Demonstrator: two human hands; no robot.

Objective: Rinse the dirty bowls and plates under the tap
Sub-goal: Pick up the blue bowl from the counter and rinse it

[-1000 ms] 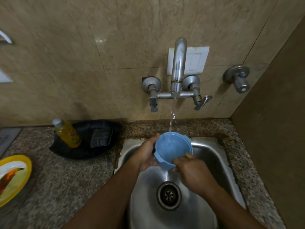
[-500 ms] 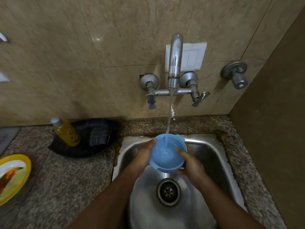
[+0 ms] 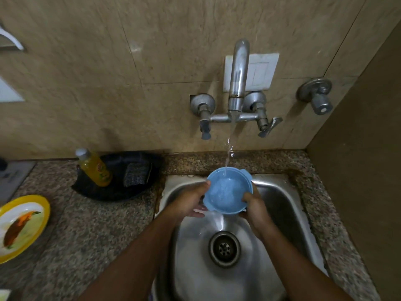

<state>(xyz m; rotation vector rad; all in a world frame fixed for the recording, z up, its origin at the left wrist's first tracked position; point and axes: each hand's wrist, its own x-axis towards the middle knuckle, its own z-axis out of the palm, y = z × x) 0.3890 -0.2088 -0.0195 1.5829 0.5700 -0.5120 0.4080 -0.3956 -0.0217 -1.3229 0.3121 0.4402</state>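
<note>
A: Head view: both hands are over the sink [image 3: 282,196], and between them is a blue bowl [image 3: 227,192] sitting right under the stream from the tap [image 3: 237,83].

B: How are they gripping it?

A: The left hand [image 3: 191,200] clasps the bowl's left rim, thumb on the edge and fingers underneath. The right hand [image 3: 255,205] grasps the right rim the same way, thumb over the lip. Neither is free.

B: Is water getting in?

A: Yes, it lands near the far rim, and the bowl looks well filled. It is tipped toward the person, and a sheet of water spills off the near edge just below the left hand, running down to the drain [image 3: 224,248].

B: What could go wrong?

A: I'd guess a slip. The rim is wet plastic and the filled bowl is heavier, so a loose thumb could drop it into the basin. Tipping further could also send the overflow onto the forearms or over the front edge.

B: Anything else left to rinse?

A: Well to the left of the left hand, on the table [image 3: 97,224], a yellow-rimmed plate [image 3: 19,227] with food residue waits. Nearer the left hand, a dark tray [image 3: 117,190] holds a bottle of yellow liquid [image 3: 94,168] and a scrub pad [image 3: 136,173]. A wet hand reaching that way could drip across the table.
</note>
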